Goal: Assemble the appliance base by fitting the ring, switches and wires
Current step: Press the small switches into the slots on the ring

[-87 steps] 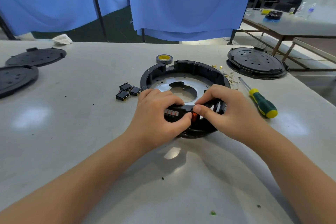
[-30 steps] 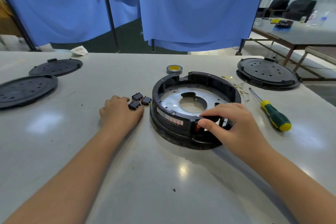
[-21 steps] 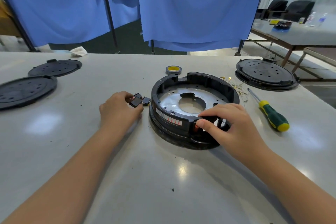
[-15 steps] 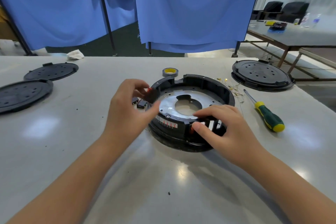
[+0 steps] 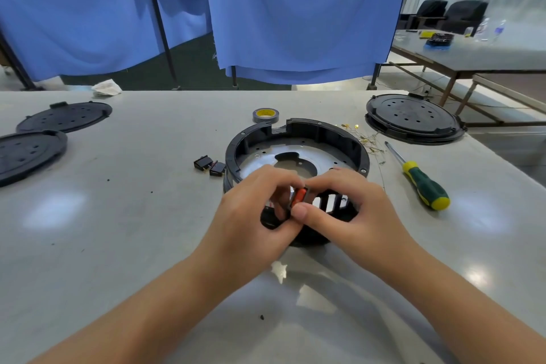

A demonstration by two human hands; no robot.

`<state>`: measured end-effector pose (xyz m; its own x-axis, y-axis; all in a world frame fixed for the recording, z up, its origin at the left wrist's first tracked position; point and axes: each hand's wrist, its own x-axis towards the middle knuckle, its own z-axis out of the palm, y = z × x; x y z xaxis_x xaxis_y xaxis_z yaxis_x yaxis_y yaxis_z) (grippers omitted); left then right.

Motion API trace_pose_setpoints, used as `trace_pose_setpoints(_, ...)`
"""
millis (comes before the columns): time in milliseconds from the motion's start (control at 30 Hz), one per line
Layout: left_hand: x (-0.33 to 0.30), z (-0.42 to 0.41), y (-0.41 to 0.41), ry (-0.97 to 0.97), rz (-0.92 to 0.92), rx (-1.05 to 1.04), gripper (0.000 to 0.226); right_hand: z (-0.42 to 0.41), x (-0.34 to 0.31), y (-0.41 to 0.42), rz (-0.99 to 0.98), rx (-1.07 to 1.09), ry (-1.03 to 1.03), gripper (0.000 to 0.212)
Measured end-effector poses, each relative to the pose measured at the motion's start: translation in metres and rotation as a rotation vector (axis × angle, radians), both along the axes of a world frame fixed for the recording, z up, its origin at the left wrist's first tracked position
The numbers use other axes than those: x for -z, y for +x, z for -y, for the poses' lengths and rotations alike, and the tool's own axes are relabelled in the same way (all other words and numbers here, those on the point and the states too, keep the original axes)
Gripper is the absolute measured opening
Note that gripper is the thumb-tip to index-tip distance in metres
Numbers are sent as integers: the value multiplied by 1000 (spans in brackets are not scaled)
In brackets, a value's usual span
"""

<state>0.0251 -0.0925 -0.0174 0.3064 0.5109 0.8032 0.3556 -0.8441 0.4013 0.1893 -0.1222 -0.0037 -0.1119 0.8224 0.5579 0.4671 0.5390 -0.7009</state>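
The round black appliance base point(image 5: 334, 134), with a metal plate inside, lies at the middle of the table. Both hands meet at its near rim. My left hand point(image 5: 254, 216) pinches a small black switch with a red rocker point(image 5: 300, 195) against the rim. My right hand point(image 5: 351, 210) also grips this switch, thumb under it, fingers over the slotted part of the base. Two loose black switches point(image 5: 209, 166) lie just left of the base. Thin wires with gold terminals point(image 5: 365, 139) lie behind the base on the right.
A green and yellow screwdriver point(image 5: 422, 183) lies right of the base. A tape roll point(image 5: 265, 115) sits behind it. A black round cover point(image 5: 413, 118) rests at the far right, and two more covers point(image 5: 32, 145) at the far left. Blue curtains hang behind the table.
My left hand picked one switch from the pile left of the base and carried it to the near rim, where both hands now hold it. Two switches remain in the pile.
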Motion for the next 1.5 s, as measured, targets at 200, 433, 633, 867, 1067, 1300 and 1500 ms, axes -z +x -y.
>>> trace_pose_setpoints(200,3,0,0,1,-19,-2,38,2,1,0,2,-13,13,26)
trace_pose_setpoints(433,0,-1,0,1,-124,-46,48,3,-4,17,-26,-11,-38,28)
trace_pose_setpoints(633,6,-8,-3,-56,-268,-135,50,3,-13,29,-146,88,-44,32)
trace_pose_setpoints(867,12,-13,-3,-96,-350,-135,34,18,1,15,-86,174,-25,33)
trace_pose_setpoints(1067,11,-13,-3,-86,-363,-132,35,22,13,12,-75,161,109,27)
trace_pose_setpoints(1300,11,-12,-2,-75,-373,-138,35,25,20,15,11,126,183,21)
trace_pose_setpoints(1500,10,-12,-2,-72,-368,-132,33,21,23,15,59,164,119,18)
